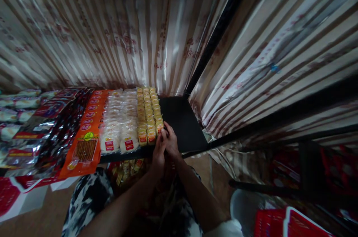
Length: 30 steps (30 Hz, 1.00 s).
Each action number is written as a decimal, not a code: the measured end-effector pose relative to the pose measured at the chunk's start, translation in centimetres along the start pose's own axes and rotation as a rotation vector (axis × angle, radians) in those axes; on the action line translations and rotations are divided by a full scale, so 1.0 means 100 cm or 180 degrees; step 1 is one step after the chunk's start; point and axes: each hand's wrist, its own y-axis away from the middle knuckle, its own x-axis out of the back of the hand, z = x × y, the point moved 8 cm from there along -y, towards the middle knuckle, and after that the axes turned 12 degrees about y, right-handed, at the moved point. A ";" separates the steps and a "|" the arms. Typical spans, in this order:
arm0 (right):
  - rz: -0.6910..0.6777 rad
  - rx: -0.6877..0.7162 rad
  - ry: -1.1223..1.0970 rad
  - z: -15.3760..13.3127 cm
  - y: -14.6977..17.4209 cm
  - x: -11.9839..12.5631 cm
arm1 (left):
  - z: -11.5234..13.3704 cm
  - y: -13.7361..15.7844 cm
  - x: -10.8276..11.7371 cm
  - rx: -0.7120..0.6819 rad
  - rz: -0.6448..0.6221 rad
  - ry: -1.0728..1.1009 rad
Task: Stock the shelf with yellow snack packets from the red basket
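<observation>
Small yellow snack packets stand in three tight rows on a black shelf. My left hand and my right hand meet at the front of the rightmost row. Fingers of both hands are closed around the front yellow snack packet, which is partly covered by them. To the left are two rows of clear-wrapped white packets with red labels. Beyond those lies a stack of orange snack bags.
Dark glossy bags and white-green packets fill the shelf's left end. Striped sheeting hangs behind, with a black post at the corner. More yellow packets sit below. Red baskets stand at lower right and left.
</observation>
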 end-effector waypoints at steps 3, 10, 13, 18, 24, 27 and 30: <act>-0.0139 -0.0251 -0.0363 0.000 -0.002 -0.005 | -0.003 -0.001 0.002 0.0083 0.0000 0.0088; -0.0471 -0.0194 -0.0699 -0.016 -0.003 -0.017 | -0.008 -0.006 0.007 0.0135 0.0096 0.0335; -0.0457 -0.0361 -0.0845 -0.014 -0.004 -0.019 | -0.011 -0.006 0.008 0.0149 0.0128 0.0378; -0.0466 -0.0296 -0.0936 -0.021 -0.006 -0.024 | -0.009 -0.010 0.010 0.0063 0.0141 0.0418; -0.0471 -0.0158 -0.0909 -0.027 -0.004 -0.024 | -0.011 -0.013 0.012 0.0016 0.0167 0.0312; -0.0477 -0.0120 -0.0930 -0.022 -0.008 -0.023 | -0.013 -0.013 0.011 0.0049 0.0132 0.0264; -0.0349 -0.0248 -0.0988 -0.008 -0.017 -0.022 | -0.015 -0.013 0.012 0.0131 0.0241 0.0338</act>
